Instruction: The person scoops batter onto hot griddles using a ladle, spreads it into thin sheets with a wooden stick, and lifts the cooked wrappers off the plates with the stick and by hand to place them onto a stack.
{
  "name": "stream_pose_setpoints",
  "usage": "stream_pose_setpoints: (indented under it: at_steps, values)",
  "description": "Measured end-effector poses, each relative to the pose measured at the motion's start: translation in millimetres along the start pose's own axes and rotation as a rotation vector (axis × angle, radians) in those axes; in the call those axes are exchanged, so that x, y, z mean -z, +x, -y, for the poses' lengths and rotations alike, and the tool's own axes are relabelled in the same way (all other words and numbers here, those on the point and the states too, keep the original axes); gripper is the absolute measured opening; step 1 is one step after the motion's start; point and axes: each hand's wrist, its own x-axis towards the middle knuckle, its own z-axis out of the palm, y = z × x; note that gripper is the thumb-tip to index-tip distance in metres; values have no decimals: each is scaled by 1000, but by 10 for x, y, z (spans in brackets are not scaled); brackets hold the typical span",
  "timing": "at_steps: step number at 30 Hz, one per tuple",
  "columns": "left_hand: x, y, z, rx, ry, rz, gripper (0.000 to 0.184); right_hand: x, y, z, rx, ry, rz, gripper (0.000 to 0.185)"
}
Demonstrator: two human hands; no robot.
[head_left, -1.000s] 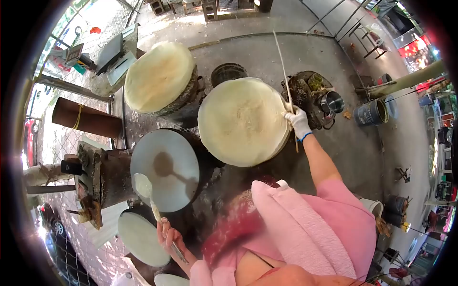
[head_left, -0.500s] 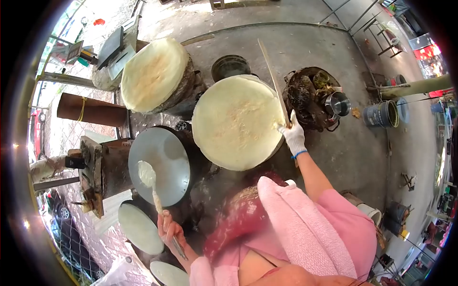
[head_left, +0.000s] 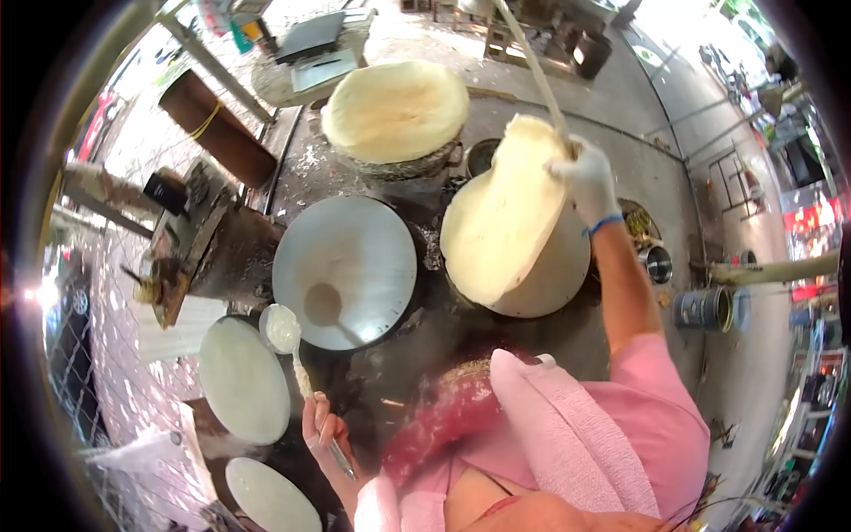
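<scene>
My right hand (head_left: 585, 182), in a white glove, is closed around a long wooden stick (head_left: 534, 66) and the upper edge of a thin pale flatbread (head_left: 505, 222). The flatbread hangs folded over the left part of a round griddle (head_left: 560, 266), whose grey surface shows on the right. My bare left hand (head_left: 326, 430) grips a ladle (head_left: 284, 330) by its batter-smeared handle. Pale batter coats the ladle's bowl, held by the near left edge of a second grey griddle (head_left: 355, 253). That griddle has no flatbread on it, only a shadow.
Another flatbread (head_left: 394, 111) lies on a round stand at the back. Two pale round surfaces (head_left: 244, 381) are at lower left. A rusty pipe (head_left: 213, 124) and a wire fence are on the left. Buckets (head_left: 700, 309) and a metal pot (head_left: 656, 263) stand at right.
My right hand has risen with the stick, peeling the flatbread up from the right griddle and folding it leftward. The ladle has shifted from above the middle griddle to its near left edge. The view has turned.
</scene>
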Motion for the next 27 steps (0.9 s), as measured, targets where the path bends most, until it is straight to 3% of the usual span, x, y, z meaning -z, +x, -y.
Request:
stream_pose_setpoints:
  at_steps: [4,5,7,10,11,12,13,14,17,18,19,21,27]
  values:
    - [496,-164,-189,-58,-59,109,29,-205,1072,982,244,-407,95,42]
    - [546,-234,-170,-101,-79,61,30,-302,1331,1214,371,-498,147,52]
    - [605,-395,-123,-182,-111,-43,30,-627,1527,1770,636,-780,78,46]
    - [630,-655,64,-301,-109,-124,32,-1348,1537,2015,804,-905,98,38]
    - [589,-749,160,-344,-116,-143,33,-1580,1346,2086,758,-899,206,33]
    - [512,-853,267,-379,-122,-153,33,-1923,1471,1739,861,-912,194,35]
    - [221,-977,408,-446,-131,-356,33,-2144,1399,1593,906,-909,236,37]
    - [316,-1057,515,-472,-187,-315,36,-2382,1430,1250,1056,-784,221,37]
    - [707,-1461,836,-478,-339,-158,40,-3019,1523,248,1203,-910,143,34]
    - [740,-1626,970,-498,-333,-340,40,-3110,1521,-15,1252,-857,123,34]
    - [1175,-1833,1060,-428,-209,-205,37,-3230,1550,-283,1249,-831,175,37]
    - [931,-2009,1319,-500,-245,-319,36,-3425,1571,-796,1200,-867,268,37]
    - [628,-2323,1930,-716,-405,-343,33,-3480,1611,-786,1112,-946,322,28]
